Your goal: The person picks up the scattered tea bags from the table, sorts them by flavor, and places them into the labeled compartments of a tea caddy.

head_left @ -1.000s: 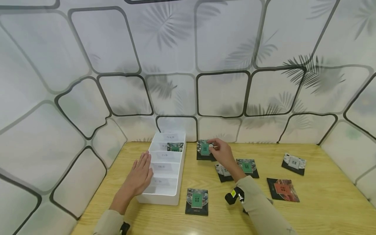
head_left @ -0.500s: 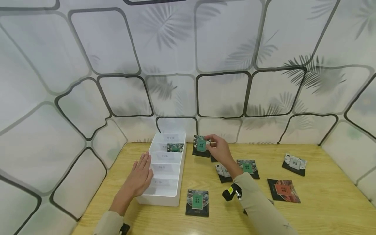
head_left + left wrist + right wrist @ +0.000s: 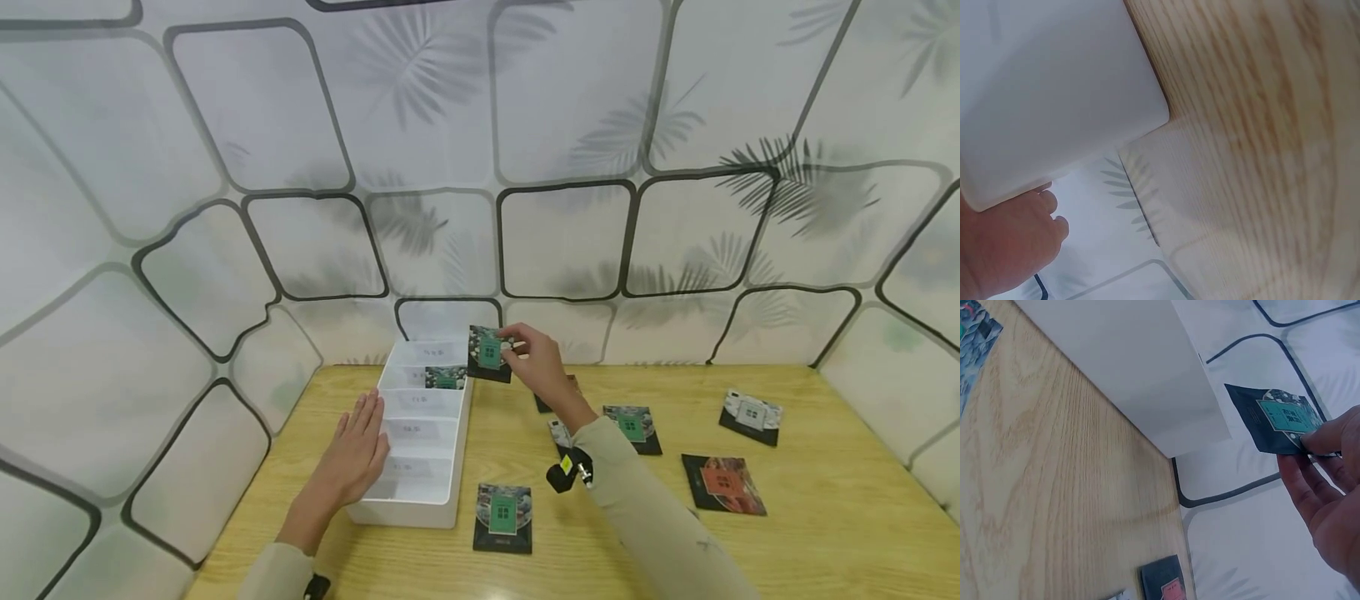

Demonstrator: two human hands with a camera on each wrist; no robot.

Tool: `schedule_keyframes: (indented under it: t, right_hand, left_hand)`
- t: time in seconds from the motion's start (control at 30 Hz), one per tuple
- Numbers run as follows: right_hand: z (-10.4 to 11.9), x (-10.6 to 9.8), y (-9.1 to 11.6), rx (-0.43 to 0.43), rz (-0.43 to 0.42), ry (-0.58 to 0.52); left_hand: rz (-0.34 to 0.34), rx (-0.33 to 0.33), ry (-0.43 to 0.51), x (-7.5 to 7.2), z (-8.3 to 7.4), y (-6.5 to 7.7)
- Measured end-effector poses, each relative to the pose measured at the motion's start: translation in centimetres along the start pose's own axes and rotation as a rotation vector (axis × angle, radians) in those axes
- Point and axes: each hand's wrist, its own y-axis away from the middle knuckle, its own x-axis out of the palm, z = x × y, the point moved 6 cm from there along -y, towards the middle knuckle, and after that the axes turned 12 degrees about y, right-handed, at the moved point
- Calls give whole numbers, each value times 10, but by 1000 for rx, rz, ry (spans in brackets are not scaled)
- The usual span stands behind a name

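My right hand [image 3: 538,365] pinches a dark sachet with a green label [image 3: 487,354] by its right edge, thumb in front. The sachet is in the air beside the far right side of the white divided box [image 3: 462,442]; in the right wrist view the sachet [image 3: 1279,422] is clear of the box wall [image 3: 1129,369]. My left hand [image 3: 354,450] rests with straight fingers on the box's left rim. Another green-labelled sachet [image 3: 445,377] stands in the box's second compartment from the back. Paper labels mark the compartments.
On the wooden table [image 3: 600,533] lie a green-label sachet [image 3: 502,518] in front, another green one [image 3: 632,428], a red one [image 3: 723,484] and a white-label one [image 3: 751,415] at right. Two more are partly hidden under my right arm. A patterned curtain [image 3: 570,242] closes the back.
My right hand has lifted the sachet and carried it left toward the box, uncovering part of a dark sachet on the table. The left hand has stayed on the rim.
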Motion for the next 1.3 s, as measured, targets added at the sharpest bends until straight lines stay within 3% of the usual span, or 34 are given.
schedule_keyframes:
  t: [0.5, 0.8, 1.3]
  right_hand:
    - [27, 25, -22, -78, -17, -37]
    - [39, 47, -24, -110, -35, -62]
    - [34, 64, -20, -96, -73, -61]
  left_hand:
    - [30, -30, -36, -1, 0, -3]
    - [31, -43, -34, -2, 3, 2]
    - [28, -32, -35, -1, 0, 0]
